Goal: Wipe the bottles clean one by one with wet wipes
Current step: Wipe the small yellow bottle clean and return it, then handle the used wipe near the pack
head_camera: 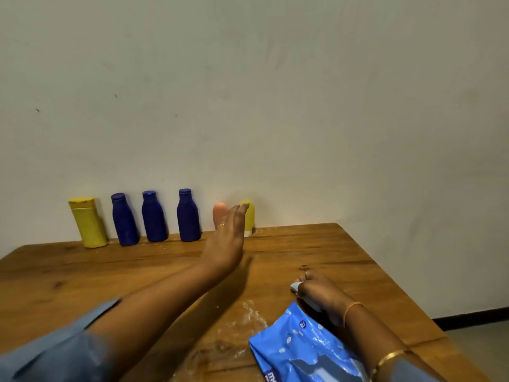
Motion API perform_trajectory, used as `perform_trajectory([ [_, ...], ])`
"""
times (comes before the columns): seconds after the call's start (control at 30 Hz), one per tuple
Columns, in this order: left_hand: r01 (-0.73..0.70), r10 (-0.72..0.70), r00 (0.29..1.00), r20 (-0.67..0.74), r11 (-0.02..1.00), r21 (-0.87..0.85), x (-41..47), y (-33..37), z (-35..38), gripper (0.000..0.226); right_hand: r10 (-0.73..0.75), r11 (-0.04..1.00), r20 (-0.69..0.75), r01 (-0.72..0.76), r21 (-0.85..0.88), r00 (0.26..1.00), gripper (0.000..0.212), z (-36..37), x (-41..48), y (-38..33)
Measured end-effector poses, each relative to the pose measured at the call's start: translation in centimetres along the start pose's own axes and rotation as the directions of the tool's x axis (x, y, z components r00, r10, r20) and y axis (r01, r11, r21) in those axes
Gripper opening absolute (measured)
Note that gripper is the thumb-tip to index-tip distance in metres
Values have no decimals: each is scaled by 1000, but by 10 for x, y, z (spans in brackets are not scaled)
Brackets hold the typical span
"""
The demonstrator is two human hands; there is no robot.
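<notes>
Head view: person's left hand (225,235) reaches over a brown wooden table (82,271) toward a row of plastic bottles along a pale wall. Its fingers are straight & together and hold nothing. Fingertips sit in front of a small salmon-pink round-topped bottle (219,213) & a small yellow round-topped tube w/ white base cap (250,220); can't tell if touching. Right hand (321,295) rests on the table, fingers curled round a bunched pale wet wipe (295,286), just beside a glossy blue wipes pack (303,346). To do the pick well: prob. grip one bottle only, lift straight up so neighbours don't topple, bring it to the wipe. Also upright in the row: tall yellow flat-capped bottle (88,223) far left, then three dark blue shouldered bottles (153,216), matte, dusty-looking.
</notes>
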State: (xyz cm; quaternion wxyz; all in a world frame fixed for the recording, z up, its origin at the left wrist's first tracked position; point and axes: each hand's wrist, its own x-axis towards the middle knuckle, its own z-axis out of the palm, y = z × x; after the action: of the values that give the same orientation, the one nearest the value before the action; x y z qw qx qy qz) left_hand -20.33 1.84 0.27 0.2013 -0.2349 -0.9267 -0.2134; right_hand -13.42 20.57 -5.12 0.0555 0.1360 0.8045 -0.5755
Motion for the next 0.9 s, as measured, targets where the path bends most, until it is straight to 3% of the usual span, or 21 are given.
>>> perform_trajectory([
  [0.1,52,-53,998,-30,997,-54,-59,2,-30,76,-11,1000,-104,11,8,994,27,5,-9,-3],
  [0.17,126,-131,990,-44,987,-103,-97,-1,-49,79,0,995,-201,20,100,979,35,6,-12,-9],
  [0.3,293,-313,949,-29,914,-281,-154,-13,-80,70,-83,980,-346,140,144,934,28,18,-33,-51],
  [0.43,400,-413,908,66,813,-422,-196,-10,-98,57,-124,949,-149,161,270,981,13,56,-100,-105],
  [0.5,424,-441,891,106,728,-539,-208,0,-106,54,-134,951,-24,135,279,991,24,81,-130,-115],
  [0.6,450,-489,851,192,489,-748,-221,20,-118,55,-121,973,60,106,206,991,10,122,-161,-113],
  [0.7,453,-536,807,249,290,-843,-232,35,-120,52,-86,967,80,64,246,993,14,147,-181,-103],
  [0.8,477,-569,769,291,209,-853,-244,40,-112,43,-55,955,107,21,295,993,11,166,-206,-95],
  [0.9,499,-617,729,298,180,-847,-252,38,-106,42,-31,947,129,-12,320,991,33,170,-220,-92],
])
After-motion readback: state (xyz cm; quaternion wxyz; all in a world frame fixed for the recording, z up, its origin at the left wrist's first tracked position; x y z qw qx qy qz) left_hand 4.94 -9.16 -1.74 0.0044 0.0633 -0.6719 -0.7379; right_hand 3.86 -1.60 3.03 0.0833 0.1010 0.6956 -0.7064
